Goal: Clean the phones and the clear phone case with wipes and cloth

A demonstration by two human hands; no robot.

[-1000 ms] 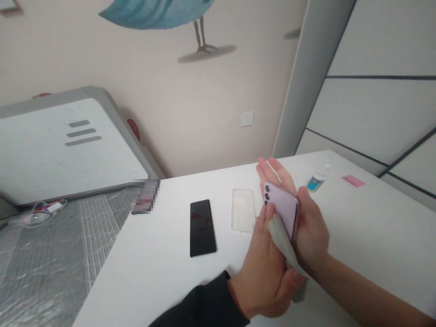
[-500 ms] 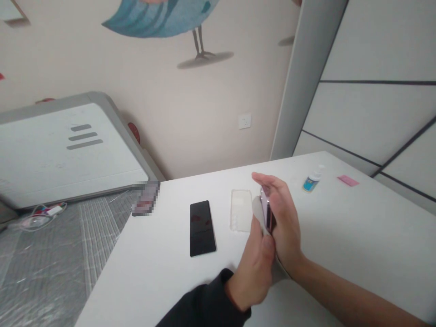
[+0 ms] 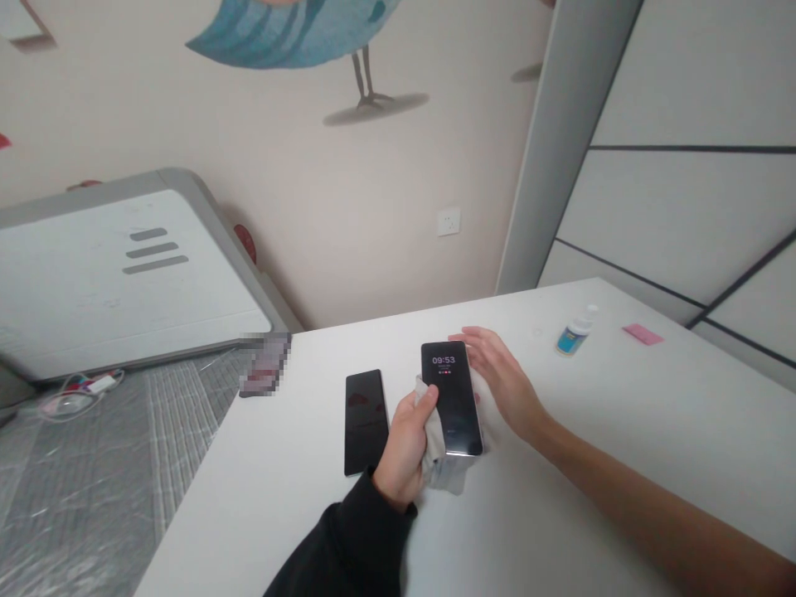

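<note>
Black phone (image 3: 452, 398), screen lit and facing me, gripped in my left hand (image 3: 404, 448) through a grey cloth (image 3: 435, 448) over the table (image 3: 622, 464); right hand (image 3: 501, 381) open just beside it (dark glass slab (image 3: 366, 423) lying near the left hand)

Between the left hand (image 3: 404, 448) and the black phone (image 3: 366, 423) lying on the white desk (image 3: 652, 414) there is almost no gap — the cloth (image 3: 435, 439) and the held phone (image 3: 452, 398) crowd that spot, with the right hand (image 3: 497, 381) just beside them. Passage opens to the right, across the desk — as far as a small blue-labelled bottle (image 3: 575, 336) and a pink card (image 3: 643, 334).
</note>
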